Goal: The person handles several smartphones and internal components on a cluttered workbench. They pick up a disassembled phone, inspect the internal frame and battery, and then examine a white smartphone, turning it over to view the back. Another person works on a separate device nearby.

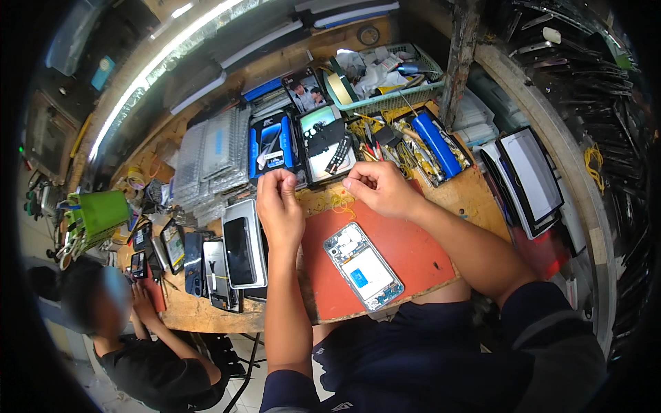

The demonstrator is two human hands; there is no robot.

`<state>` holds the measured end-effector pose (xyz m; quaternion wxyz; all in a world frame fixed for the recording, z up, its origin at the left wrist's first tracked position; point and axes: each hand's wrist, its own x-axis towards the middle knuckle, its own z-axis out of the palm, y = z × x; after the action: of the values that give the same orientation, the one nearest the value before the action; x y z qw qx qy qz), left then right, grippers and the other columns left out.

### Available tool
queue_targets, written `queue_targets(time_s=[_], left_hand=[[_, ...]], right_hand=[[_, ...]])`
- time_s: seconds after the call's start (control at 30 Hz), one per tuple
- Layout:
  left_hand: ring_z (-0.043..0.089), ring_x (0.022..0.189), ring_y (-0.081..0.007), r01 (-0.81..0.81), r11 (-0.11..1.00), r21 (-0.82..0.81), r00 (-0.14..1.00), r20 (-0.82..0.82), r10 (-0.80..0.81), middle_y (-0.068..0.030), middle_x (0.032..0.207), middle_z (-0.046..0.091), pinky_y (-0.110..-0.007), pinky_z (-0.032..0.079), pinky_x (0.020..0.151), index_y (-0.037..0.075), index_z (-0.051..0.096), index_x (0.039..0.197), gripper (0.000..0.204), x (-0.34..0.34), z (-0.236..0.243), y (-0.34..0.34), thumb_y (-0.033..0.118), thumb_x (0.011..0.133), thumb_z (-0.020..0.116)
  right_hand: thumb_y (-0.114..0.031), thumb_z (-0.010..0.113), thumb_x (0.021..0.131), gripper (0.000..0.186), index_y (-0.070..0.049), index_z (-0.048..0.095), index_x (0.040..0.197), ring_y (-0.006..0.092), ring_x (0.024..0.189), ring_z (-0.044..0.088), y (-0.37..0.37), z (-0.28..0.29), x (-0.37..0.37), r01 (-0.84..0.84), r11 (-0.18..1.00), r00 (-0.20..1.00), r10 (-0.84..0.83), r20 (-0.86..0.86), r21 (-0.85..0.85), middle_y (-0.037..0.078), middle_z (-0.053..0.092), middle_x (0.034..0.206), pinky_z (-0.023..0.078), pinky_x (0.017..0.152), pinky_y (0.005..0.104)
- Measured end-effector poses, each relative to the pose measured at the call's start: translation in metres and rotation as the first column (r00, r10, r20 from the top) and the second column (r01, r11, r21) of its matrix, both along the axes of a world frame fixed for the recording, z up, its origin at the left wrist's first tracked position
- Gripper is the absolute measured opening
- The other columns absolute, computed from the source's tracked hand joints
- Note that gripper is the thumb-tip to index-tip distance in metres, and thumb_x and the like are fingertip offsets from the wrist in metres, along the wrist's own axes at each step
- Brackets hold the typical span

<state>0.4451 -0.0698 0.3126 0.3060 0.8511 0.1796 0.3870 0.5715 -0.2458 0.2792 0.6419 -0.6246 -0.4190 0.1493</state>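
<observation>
Phone (pixel 365 272), opened with its inner parts exposed, lies on a red mat (pixel 427 255) just right of centre, below mid-frame. The mat rests on a wooden bench (pixel 213 320). A bright light strip (pixel 143 82) curves across the upper left; a pale green basket (pixel 390 102) stands right of upper centre; another person (pixel 162 372) is at lower left. The phone's long axis slants from upper left to lower right, camera end uppermost. Left hand (pixel 281 210) and right hand (pixel 385 189), fingers curled, appear above the phone in the frame; whether either grips anything cannot be told.
</observation>
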Motion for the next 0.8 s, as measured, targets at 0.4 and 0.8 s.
queue_targets(time_s=[0.4,0.8], left_hand=[[0.066,0.085,-0.0126,-0.441,0.744,0.502,0.761,0.649,0.013,-0.0069,0.099,0.072,-0.026,0.051,0.072,0.001,0.071,0.105,0.01,-0.032,0.241,0.036,0.008,0.101,0.068],[0.071,0.094,-0.0118,-0.48,0.665,0.572,0.79,0.611,0.045,-0.0061,0.111,0.076,-0.027,0.056,0.074,0.004,0.076,0.112,0.015,-0.086,0.253,0.005,0.009,0.1,0.069]], right_hand=[[-0.015,0.069,0.096,0.021,0.001,0.067,0.083,0.0059,0.057,0.055,-0.004,0.01,-0.001,0.063,0.997,0.996,-0.06,0.065,-0.045,0.001,0.061,0.062,0.044,0.054,0.0281],[-0.018,0.072,0.093,0.021,0.0,0.068,0.082,0.0199,0.059,0.063,0.001,0.006,0.002,0.103,0.994,0.983,-0.106,0.15,0.025,0.011,0.066,0.067,0.048,0.058,0.0363]])
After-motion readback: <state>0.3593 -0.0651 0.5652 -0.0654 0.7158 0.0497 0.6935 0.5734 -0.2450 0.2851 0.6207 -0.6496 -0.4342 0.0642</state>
